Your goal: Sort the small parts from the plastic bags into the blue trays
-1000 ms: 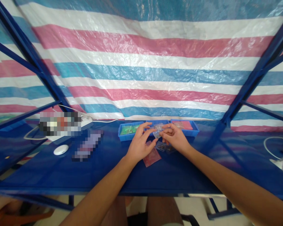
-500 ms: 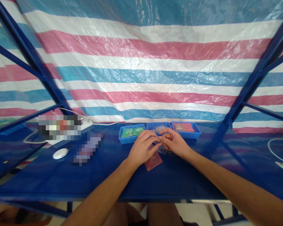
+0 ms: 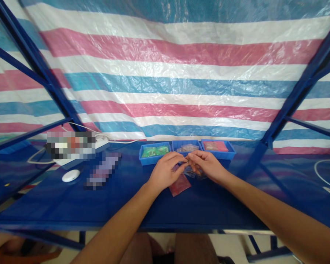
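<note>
My left hand [image 3: 169, 169] and my right hand [image 3: 205, 164] meet fingertip to fingertip above the table. Both are closed in a pinch around something small that I cannot make out. Under my left hand lies a flat red plastic bag [image 3: 179, 185], its upper part hidden by the fingers. Several clear bags with small dark contents [image 3: 191, 172] lie on the table just below my fingertips, partly covered by my right hand.
Behind my hands stand three blue bins: one with green packets [image 3: 154, 151], one with clear bags [image 3: 187, 147], one with reddish bags [image 3: 216, 146]. A white oval object [image 3: 70, 175], a blurred-out purple item [image 3: 103, 169] and a white power strip [image 3: 82, 153] lie left on the blue table [image 3: 112, 209].
The fingers of my right hand have shifted their grip, the index finger now curled lower against the thumb. My hands stay together in nearly the same place. The view has tilted slightly.
</note>
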`<state>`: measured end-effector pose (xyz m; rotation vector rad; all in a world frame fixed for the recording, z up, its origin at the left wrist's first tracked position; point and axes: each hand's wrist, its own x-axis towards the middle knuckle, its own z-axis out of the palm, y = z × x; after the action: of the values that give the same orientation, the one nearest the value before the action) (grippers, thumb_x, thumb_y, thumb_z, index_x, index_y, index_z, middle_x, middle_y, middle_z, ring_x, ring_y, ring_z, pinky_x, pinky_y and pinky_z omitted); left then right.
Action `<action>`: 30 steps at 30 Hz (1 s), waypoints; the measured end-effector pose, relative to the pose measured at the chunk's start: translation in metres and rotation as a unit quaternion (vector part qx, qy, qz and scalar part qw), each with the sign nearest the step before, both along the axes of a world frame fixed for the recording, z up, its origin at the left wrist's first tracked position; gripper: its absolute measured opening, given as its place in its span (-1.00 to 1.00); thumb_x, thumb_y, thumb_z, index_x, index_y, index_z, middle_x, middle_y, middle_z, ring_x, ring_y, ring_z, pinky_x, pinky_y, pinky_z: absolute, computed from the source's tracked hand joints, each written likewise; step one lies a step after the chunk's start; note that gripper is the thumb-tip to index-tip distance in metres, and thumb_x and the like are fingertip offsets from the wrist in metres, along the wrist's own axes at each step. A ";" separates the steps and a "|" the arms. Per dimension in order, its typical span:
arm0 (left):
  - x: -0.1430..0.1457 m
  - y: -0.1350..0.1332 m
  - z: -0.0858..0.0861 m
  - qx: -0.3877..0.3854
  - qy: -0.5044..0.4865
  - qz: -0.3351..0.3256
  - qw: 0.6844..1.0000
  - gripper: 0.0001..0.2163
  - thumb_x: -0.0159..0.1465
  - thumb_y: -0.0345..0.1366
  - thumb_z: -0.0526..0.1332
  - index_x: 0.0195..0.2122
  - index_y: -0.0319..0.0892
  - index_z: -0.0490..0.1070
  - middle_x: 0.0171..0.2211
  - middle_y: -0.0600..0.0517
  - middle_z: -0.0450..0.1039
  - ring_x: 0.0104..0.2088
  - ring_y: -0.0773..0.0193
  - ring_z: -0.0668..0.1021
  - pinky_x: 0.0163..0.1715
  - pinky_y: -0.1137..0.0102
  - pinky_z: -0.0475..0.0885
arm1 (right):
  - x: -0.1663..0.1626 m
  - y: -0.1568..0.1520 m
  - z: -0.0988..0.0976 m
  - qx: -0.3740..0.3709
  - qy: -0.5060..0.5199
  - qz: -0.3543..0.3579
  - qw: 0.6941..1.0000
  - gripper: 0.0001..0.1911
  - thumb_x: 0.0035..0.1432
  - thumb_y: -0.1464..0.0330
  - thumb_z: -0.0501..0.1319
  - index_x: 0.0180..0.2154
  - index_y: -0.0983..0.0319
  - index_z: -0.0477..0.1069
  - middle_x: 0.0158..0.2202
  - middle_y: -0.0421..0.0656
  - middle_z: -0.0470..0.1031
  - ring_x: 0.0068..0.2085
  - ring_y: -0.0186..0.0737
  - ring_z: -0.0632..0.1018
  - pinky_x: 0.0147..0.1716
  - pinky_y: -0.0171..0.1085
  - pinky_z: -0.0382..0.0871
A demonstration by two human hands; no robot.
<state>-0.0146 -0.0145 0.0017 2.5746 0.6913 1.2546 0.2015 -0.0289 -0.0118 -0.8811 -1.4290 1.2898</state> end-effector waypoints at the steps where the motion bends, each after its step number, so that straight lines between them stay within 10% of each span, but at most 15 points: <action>1: 0.000 -0.001 0.001 -0.014 -0.007 0.006 1.000 -0.89 0.43 -0.27 0.27 -0.09 -0.12 0.58 -0.15 -0.06 0.63 -0.11 0.16 0.63 -0.02 0.25 0.53 | 0.000 0.000 0.000 0.000 -0.001 0.005 1.000 -0.59 0.28 -0.02 0.34 -0.20 0.22 0.56 -0.51 -0.25 0.46 -0.56 -0.36 0.40 -0.59 -0.35 0.21; 11: 0.005 0.000 -0.003 -0.221 -0.137 -0.018 0.965 -0.63 0.34 -0.34 0.34 0.16 -0.13 0.39 -0.16 -0.03 0.65 -0.22 0.24 0.71 -0.09 0.34 0.61 | 0.002 0.002 0.002 0.023 -0.051 -0.019 0.998 -0.60 0.16 0.02 0.45 -0.23 0.22 0.55 -0.57 -0.32 0.38 -0.60 -0.42 0.29 -0.61 -0.36 0.09; 20: 0.005 0.009 -0.011 -0.308 -0.193 0.001 0.932 -0.54 0.32 -0.22 0.38 0.20 -0.12 0.33 -0.15 -0.02 0.57 -0.31 0.32 0.69 -0.27 0.45 0.59 | -0.001 0.008 -0.008 0.056 -0.001 -0.012 0.998 -0.55 0.18 0.08 0.45 -0.03 0.13 0.42 -0.32 -0.22 0.61 -0.39 -0.21 0.63 -0.54 -0.33 0.44; 30: 0.004 0.018 -0.016 -0.332 -0.217 0.034 0.917 -0.55 0.33 -0.12 0.38 0.17 -0.13 0.34 -0.11 -0.04 0.58 -0.39 0.34 0.67 -0.37 0.43 0.63 | 0.003 0.004 -0.004 0.037 -0.094 -0.005 0.995 -0.54 0.25 0.03 0.37 0.00 0.22 0.61 -0.33 -0.12 0.68 -0.55 -0.31 0.54 -0.49 -0.28 0.48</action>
<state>-0.0109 0.0033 -0.0140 1.6716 0.9138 1.2639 0.2042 -0.0244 -0.0157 -0.9799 -1.6050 1.1632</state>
